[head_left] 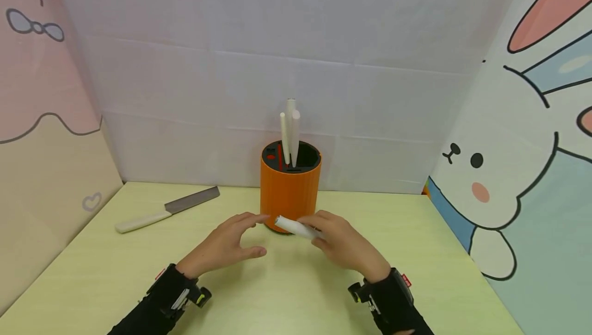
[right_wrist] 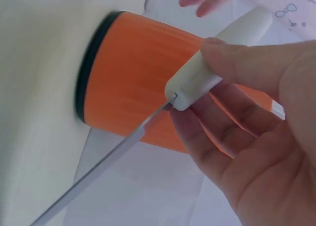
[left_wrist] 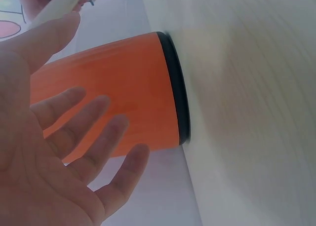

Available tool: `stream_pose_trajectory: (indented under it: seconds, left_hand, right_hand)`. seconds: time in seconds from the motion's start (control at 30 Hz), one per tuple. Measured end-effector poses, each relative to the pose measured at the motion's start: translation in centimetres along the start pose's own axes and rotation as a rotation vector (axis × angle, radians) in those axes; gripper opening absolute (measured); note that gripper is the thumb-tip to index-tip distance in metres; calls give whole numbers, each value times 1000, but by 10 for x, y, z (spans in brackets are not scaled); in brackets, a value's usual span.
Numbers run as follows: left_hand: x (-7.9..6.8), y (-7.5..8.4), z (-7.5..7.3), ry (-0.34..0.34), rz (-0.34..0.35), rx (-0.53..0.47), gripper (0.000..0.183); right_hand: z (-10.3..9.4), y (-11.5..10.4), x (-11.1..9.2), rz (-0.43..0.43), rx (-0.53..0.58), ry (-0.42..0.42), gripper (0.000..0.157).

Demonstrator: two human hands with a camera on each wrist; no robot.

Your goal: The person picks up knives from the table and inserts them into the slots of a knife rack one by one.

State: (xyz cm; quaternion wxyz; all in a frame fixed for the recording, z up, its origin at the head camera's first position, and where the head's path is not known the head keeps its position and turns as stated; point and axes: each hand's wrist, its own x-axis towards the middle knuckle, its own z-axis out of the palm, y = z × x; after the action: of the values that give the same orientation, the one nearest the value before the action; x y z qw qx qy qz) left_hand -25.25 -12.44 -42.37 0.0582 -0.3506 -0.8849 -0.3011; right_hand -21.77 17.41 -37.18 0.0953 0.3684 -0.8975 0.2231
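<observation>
An orange knife block (head_left: 290, 196) with a black slotted top stands at the back middle of the table, several white handles (head_left: 295, 134) sticking up from it. In front of it my right hand (head_left: 344, 240) pinches the white handle (right_wrist: 195, 80) of a knife between thumb and fingers. The knife's thin blade (right_wrist: 106, 162) points down and away in the right wrist view; the head view hides most of it. My left hand (head_left: 226, 245) hovers left of the block, fingers spread and holding nothing, apart from the knife.
A cleaver (head_left: 168, 209) with a pale handle lies on the table at the left. Behind the pale yellow table (head_left: 296, 299) hangs a white cloth (head_left: 185, 78). Cartoon-printed panels (head_left: 509, 170) flank both sides.
</observation>
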Motion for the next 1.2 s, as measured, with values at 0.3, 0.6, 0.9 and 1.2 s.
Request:
stream_pose_trajectory:
  seconds: [0.3,0.6,0.9,1.2]
  left_hand:
    - [0,0,1,3,38,-7,72]
    - [1,1,1,-28,16,-2,72]
    - [1,4,0,-30,-1,-6,71]
    - [0,4,-1,-31,-9,-2,71]
  right_hand:
    - [-22,0,-4,-41,95,145,54]
    - [-32,-6,-4,-54,176,260,61]
    - [-48,-40,-2,-17,278,395,56]
    - [-55,-52,-2,49,434,453,52]
